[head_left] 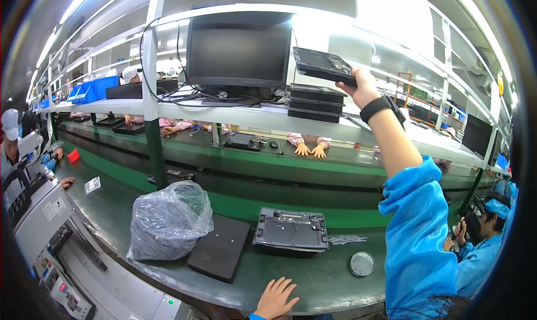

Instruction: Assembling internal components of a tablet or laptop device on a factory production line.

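R hand (361,86) is raised to the upper shelf (235,114), fingers closed round the edge of a dark laptop base (324,66), holding it tilted in the air just above a stack of similar dark units (316,102) sitting on that shelf. A black wrist strap (379,107) and blue sleeve (417,236) show on that arm. A dark monitor (239,54) stands on the shelf just left of the stack, w/ cables trailing beside it.

L hand (275,299) lies flat at the near edge of the green bench (291,275), fingers spread, holding nothing.

On the bench, mid-depth: an opened laptop chassis (291,229), underside up, w/ a small pile of screws (347,240) just beside its right edge. A round grey dish (362,263) sits nearer the front, right of the L hand. Left of the chassis lies a flat black panel (220,247), touching a clear plastic bag (168,219) stuffed w/ dark material.

Across the line, other people's hands (311,149) rest on the far bench. A co-worker in blue (481,247) sits at the right edge.
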The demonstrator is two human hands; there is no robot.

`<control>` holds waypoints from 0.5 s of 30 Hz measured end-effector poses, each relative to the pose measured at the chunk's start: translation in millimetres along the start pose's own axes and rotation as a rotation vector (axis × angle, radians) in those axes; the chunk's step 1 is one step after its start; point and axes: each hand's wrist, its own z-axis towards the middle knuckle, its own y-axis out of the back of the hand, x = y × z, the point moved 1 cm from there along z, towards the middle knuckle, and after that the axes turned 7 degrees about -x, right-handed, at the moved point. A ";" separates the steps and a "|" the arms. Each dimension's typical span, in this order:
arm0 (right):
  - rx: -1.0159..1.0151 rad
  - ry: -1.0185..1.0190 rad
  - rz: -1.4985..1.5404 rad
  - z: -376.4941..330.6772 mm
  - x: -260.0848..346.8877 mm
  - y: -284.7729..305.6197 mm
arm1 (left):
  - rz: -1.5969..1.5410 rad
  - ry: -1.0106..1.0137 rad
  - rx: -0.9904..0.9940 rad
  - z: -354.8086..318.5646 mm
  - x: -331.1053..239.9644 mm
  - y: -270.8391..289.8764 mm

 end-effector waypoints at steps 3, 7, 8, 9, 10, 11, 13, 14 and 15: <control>0.108 0.060 -0.072 23.2 -20.5 -13.8 | -0.027 0.018 -0.025 -3.9 -1.7 6.2; 0.015 0.252 -1.167 -5.0 12.4 -38.6 | -0.037 0.031 -0.009 -7.2 -1.9 4.9; 0.063 0.406 -1.514 1.2 12.0 -38.6 | -0.036 0.031 -0.005 -6.7 -3.7 6.0; 0.061 0.400 -1.520 4.3 6.9 -33.9 | -0.035 0.030 0.000 -5.6 -5.2 6.8; 0.104 0.468 -1.513 7.2 4.8 -27.2 | -0.046 0.022 0.006 -3.5 -6.6 6.3; 0.148 0.535 -1.504 10.1 1.9 -20.0 | -0.053 0.021 0.012 -2.5 -6.6 7.1; 0.124 0.884 -1.488 12.0 -19.2 -15.8 | -0.057 0.025 0.027 -2.0 -8.2 9.6; 0.156 0.922 -1.449 2.1 -31.7 -22.1 | -0.045 0.035 -0.014 -3.5 -7.1 13.1; 0.194 0.957 -1.402 -8.1 -43.0 -28.9 | -0.027 0.052 -0.055 -5.4 -5.6 17.2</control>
